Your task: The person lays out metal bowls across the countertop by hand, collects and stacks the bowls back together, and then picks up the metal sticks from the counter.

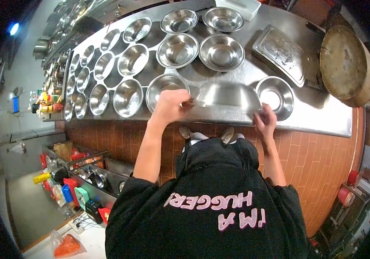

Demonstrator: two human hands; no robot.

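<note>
Between my two hands, a steel bowl (227,96) is held by its rim above the front edge of the steel table, slightly blurred. My left hand (171,105) is closed on the bowl's left side, over one of the bowls standing in rows. On the other side my right hand (266,118) pinches the rim, close to a single bowl (275,98) on the table. Several more steel bowls, such as one bowl (221,52) behind the held one, stand in rows to the left and back.
A rectangular metal tray (281,54) lies at the back right, beside a large worn round pan (343,62). A white container (241,7) sits at the back edge. Shelves with colourful items (70,190) stand at the lower left. Brown tiled floor (299,159) lies below the table.
</note>
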